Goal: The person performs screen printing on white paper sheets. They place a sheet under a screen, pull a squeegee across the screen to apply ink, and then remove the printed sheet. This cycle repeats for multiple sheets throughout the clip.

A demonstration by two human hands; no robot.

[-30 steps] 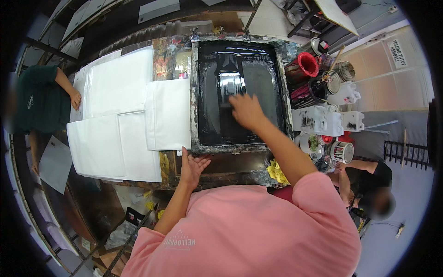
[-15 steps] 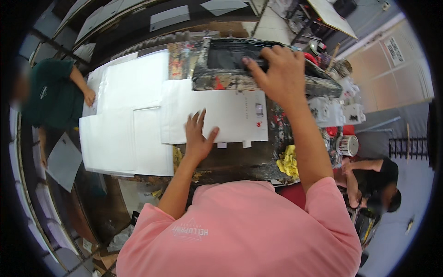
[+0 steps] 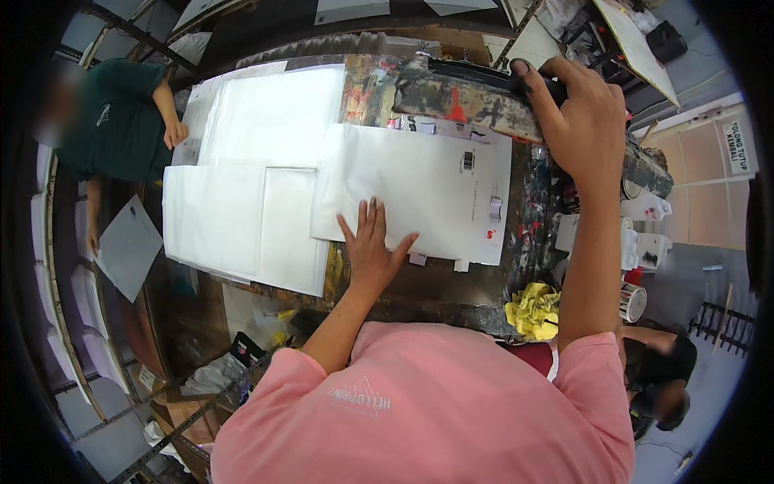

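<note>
My left hand (image 3: 371,250) lies with fingers spread on a white printed sheet or flat bag (image 3: 427,194), which bears small black and red marks. The paint-crusted frame of a printing screen (image 3: 480,106) stands tilted up beyond the sheet, its near side lifted off the table. At the frame's right part, my right hand (image 3: 576,109) is closed round it, thumb toward the left and fingertips darkened. Something black shows between thumb and fingers; the grip partly hides it. To the left, white sheets (image 3: 274,113) lie in overlapping stacks, touching the printed one.
A crumpled yellow cloth (image 3: 534,310) lies at the table's near right edge. White containers (image 3: 645,250) and a paint tub (image 3: 633,301) stand at the right. One co-worker (image 3: 113,121) holds a sheet (image 3: 131,246) at the left; another person (image 3: 661,363) is at lower right.
The screen's near side has risen and tilted away from the sheet, with my right hand moving right along with it. My left hand stays flat on the sheet. The view has shifted.
</note>
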